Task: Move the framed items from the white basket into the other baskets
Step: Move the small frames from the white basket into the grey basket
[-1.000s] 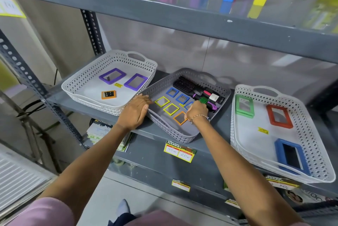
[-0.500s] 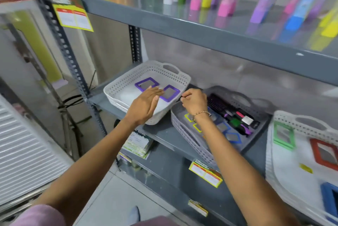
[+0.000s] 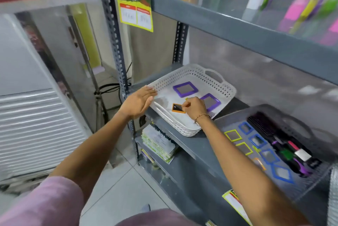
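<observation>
On the grey shelf's left end sits the white basket (image 3: 226, 88). It holds two purple framed items (image 3: 185, 89) (image 3: 210, 101) and a small orange framed item (image 3: 177, 108). My right hand (image 3: 194, 106) is inside the basket, fingertips pinched at the orange item's right edge. My left hand (image 3: 137, 102) lies flat and open against the basket's near-left rim. To the right stands the grey basket (image 3: 300, 121) with yellow framed items (image 3: 233, 135), blue framed items (image 3: 282, 173), a small orange one (image 3: 259, 163) and brushes.
An upper shelf (image 3: 237, 29) overhangs the baskets, with a price sign (image 3: 135, 11) on its perforated post (image 3: 111, 29). A stack of leaflets (image 3: 159, 143) lies on the shelf below. The edge of another white basket (image 3: 333, 198) shows at far right.
My view has swung left. Both hands left the grey basket: the right hand moved into the white basket onto the orange item, and the left hand moved to the basket's left rim.
</observation>
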